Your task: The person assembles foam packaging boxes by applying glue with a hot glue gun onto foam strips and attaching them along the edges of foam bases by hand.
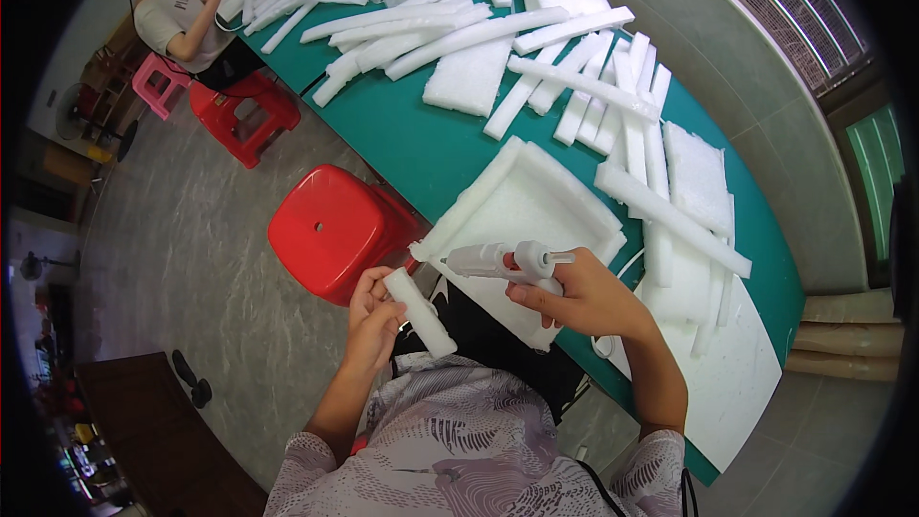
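Observation:
My left hand (371,318) grips a short white foam strip (421,314), held tilted over my lap. My right hand (584,299) is closed around a white glue gun (505,261), whose nozzle points left toward the near corner of a white foam tray (536,206). That tray is a flat foam sheet with strips along its edges, and it lies at the near edge of the green table (431,148). The gun's tip is a little above the strip in my left hand, not touching it.
Many loose foam strips (459,33) and foam sheets (699,177) cover the table. A red stool (330,230) stands left of my knees, another red stool (244,115) and a pink one (158,81) farther off. Another person (182,14) works at the table's far end.

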`<move>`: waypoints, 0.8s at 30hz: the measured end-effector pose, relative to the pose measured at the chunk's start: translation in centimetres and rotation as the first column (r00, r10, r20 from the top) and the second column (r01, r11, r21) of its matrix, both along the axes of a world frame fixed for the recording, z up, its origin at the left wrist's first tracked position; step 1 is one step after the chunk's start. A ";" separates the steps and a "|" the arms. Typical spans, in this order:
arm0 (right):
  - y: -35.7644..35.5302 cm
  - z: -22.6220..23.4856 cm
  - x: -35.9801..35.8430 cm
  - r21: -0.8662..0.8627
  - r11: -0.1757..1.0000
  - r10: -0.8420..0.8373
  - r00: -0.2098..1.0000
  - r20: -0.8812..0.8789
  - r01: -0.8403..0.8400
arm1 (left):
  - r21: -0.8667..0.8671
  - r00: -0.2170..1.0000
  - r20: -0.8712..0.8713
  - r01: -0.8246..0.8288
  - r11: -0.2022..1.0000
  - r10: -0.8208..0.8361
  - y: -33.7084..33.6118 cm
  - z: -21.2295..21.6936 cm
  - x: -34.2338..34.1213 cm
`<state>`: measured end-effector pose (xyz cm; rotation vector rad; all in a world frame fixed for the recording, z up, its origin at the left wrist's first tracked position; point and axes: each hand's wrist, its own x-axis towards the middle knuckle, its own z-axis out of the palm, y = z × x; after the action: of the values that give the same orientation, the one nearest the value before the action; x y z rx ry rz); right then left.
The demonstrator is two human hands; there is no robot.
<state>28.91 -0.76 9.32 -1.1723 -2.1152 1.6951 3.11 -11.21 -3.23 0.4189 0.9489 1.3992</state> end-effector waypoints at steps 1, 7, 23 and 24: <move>0.0 -0.1 -0.2 0.009 1.000 0.005 1.000 0.007 -0.005 | 0.004 1.000 0.004 0.011 1.000 -0.011 0.1 -0.1 -0.2; 0.2 -0.6 -0.7 0.077 0.997 -0.031 0.998 0.050 0.027 | 0.002 0.998 0.031 0.055 0.998 -0.055 0.6 -0.4 -0.2; -0.1 -2.0 -0.7 0.370 0.928 -0.083 0.987 0.134 0.028 | -0.013 0.996 0.029 0.081 0.997 -0.080 0.4 -1.1 -0.1; -0.1 -2.1 -0.5 0.370 0.928 -0.083 0.988 0.134 0.028 | -0.013 0.996 0.028 0.081 0.997 -0.081 0.4 -1.0 -0.1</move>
<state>28.42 -0.84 7.27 -1.2547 -2.3268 1.1461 3.03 -10.84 -4.22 0.4215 0.9093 1.3207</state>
